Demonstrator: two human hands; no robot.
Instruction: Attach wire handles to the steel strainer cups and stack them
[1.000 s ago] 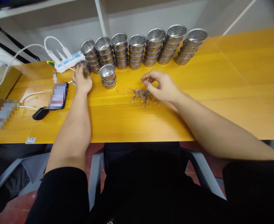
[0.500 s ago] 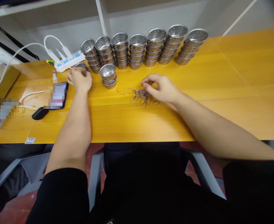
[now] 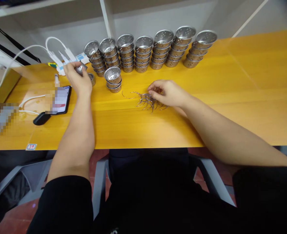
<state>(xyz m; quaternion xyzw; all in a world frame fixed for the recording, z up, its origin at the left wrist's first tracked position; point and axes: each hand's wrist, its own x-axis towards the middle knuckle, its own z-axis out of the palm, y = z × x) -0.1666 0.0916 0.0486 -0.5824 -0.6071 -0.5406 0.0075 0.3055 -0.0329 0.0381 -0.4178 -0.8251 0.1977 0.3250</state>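
Gripped a metal cup in the left hand, fingers curled around its side and thumb opposed, cup tilted above the table. Sat just beside that hand: a second cup. Held the right hand loosely curled at the curved wires, thumb and forefinger slightly apart; could not tell of any wire between them. Stood between the hands, upright: a short cup stack, in front of a row of taller stacks.

both arms outstretched, left hand curled in a closed grip, right hand low with fingers loosely bent
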